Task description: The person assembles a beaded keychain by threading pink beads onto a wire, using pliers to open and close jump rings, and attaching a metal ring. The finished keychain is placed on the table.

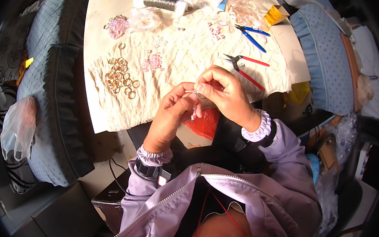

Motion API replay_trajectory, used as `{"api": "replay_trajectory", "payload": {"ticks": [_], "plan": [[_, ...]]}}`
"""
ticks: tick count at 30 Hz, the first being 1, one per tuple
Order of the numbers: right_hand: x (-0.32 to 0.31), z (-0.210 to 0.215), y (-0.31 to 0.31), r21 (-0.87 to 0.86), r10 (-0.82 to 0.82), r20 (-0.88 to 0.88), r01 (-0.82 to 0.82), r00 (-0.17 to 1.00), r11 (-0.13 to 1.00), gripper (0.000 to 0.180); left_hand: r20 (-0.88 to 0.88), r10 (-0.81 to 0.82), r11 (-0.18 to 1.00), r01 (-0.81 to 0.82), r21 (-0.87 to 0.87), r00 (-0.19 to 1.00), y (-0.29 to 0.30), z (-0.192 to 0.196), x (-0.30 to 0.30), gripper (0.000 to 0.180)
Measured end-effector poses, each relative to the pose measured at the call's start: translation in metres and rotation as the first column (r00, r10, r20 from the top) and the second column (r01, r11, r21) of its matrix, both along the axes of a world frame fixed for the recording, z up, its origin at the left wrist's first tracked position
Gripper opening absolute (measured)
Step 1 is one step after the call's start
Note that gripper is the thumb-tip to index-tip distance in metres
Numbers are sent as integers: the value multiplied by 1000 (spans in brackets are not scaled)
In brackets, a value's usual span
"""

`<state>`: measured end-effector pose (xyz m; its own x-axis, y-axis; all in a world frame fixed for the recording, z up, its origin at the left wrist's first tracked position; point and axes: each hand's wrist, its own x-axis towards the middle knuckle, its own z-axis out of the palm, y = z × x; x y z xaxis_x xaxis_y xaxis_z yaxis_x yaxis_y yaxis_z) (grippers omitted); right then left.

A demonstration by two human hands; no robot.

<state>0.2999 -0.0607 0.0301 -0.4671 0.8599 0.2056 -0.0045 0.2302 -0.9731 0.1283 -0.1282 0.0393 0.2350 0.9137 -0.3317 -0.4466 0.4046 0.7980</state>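
Both of my hands meet just off the table's near edge, working on a short string of small pinkish beads (193, 115). My left hand (171, 113) is closed, and the beads hang down between its fingers. Thumb and forefinger of my right hand (225, 93) pinch the upper end of the string against the left fingertips. The detail at that pinch is tiny and partly hidden by the fingers. Right of my hands lie red-handled pliers (251, 71), jaws toward the left. Blue-handled cutters (251, 36) rest farther back.
A wrinkled cream cloth (103, 98) covers the table. On it lie gold-coloured rings (119, 77), loose pink beads (153, 62) and a pink bead pile (117, 26). Behind are a spool of dark wire (160, 3) and plastic bags (243, 11). Blue padded seats (48, 107) flank the table.
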Motion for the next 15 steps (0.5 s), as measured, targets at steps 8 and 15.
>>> {"api": "replay_trajectory", "payload": {"ticks": [8, 15], "plan": [[2, 3, 2, -271, 64, -83, -85, 994, 959, 11, 54, 49, 996, -53, 72, 997, 3, -17, 1, 22], [2, -2, 10, -243, 63, -40, -70, 997, 967, 13, -20, 113, 990, -111, 88, 993, 5, -18, 5, 13]]}}
